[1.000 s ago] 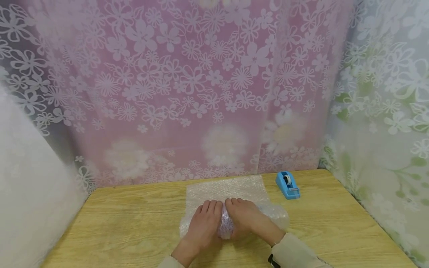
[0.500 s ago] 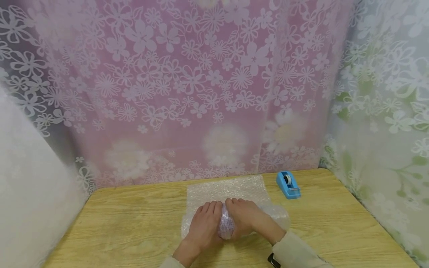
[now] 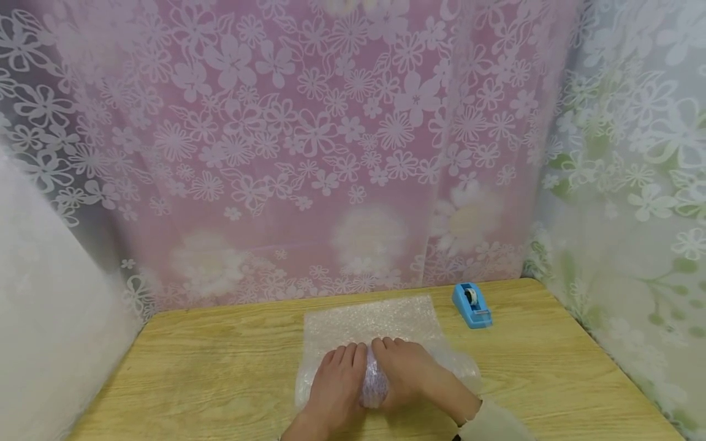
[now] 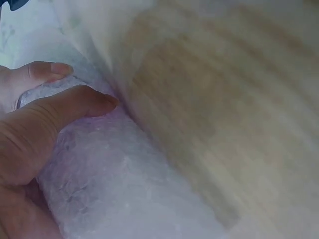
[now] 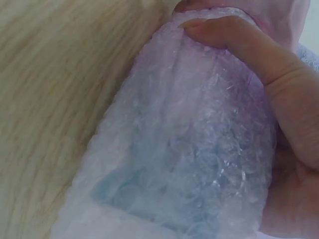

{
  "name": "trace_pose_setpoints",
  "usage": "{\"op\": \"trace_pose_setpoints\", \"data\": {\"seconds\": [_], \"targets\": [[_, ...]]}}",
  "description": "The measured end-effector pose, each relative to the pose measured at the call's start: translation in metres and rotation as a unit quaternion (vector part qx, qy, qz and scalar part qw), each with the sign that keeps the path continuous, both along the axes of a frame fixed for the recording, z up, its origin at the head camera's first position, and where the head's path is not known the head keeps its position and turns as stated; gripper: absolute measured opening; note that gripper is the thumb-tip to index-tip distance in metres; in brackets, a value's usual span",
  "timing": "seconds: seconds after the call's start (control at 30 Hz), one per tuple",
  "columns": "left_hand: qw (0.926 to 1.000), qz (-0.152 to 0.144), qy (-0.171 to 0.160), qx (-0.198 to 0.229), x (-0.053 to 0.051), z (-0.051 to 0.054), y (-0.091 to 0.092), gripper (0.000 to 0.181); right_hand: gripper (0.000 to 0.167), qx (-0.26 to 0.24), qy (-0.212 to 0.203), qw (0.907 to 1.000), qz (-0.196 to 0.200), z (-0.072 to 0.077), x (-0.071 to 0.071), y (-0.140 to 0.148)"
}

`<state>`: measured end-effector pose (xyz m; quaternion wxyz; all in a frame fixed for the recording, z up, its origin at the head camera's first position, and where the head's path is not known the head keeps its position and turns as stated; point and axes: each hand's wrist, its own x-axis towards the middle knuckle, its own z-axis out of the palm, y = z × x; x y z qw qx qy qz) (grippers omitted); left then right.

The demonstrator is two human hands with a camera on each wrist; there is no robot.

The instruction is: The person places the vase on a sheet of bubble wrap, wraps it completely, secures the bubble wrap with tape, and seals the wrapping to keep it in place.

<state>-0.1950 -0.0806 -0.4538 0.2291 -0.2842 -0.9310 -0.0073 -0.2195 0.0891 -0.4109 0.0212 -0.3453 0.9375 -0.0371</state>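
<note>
The left hand (image 3: 337, 383) gripped the clear, lilac-tinted bubble-wrap roll (image 3: 374, 384) near the front of the yellow wood-grained worktop (image 3: 209, 373), the right hand (image 3: 409, 372) curled round it alongside. Roll and flat, clear trailing sheet (image 3: 366, 320) had slid slightly nearer the person; the wrapping seemed unfinished.

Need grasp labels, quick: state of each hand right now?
Left hand: closed, holding the bubble-wrap roll, thumb pressed on it.
Right hand: closed, holding the same roll, thumb on it.

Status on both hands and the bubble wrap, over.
Left hand and right hand gripping rolled bubble wrap. Flat end lies beyond. Blue tape dispenser off right, clear of hands.
</note>
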Motion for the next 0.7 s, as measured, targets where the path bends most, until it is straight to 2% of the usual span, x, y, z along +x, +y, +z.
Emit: {"op": "trace_pose_setpoints", "data": {"seconds": [0.2, 0.37, 0.53, 0.7], "targets": [[0.9999, -0.005, 0.009, 0.007, 0.005, -0.001, 0.001, 0.076, 0.075, 0.005, 0.011, 0.9999, -0.002, -0.001, 0.005, 0.001], [0.9996, -0.018, 0.015, 0.013, 0.008, 0.0, -0.002, 0.084, 0.074, 0.009, -0.03, 0.9995, -0.008, 0.0, 0.006, 0.0], [0.9991, -0.029, -0.021, 0.023, 0.011, 0.001, -0.004, 0.082, 0.076, 0.015, -0.072, 0.9972, -0.013, 0.004, 0.007, -0.001], [0.9968, -0.036, -0.066, 0.027, 0.015, 0.005, -0.007, 0.082, 0.074, 0.011, -0.087, 0.9961, 0.001, 0.008, 0.01, 0.0]]}}
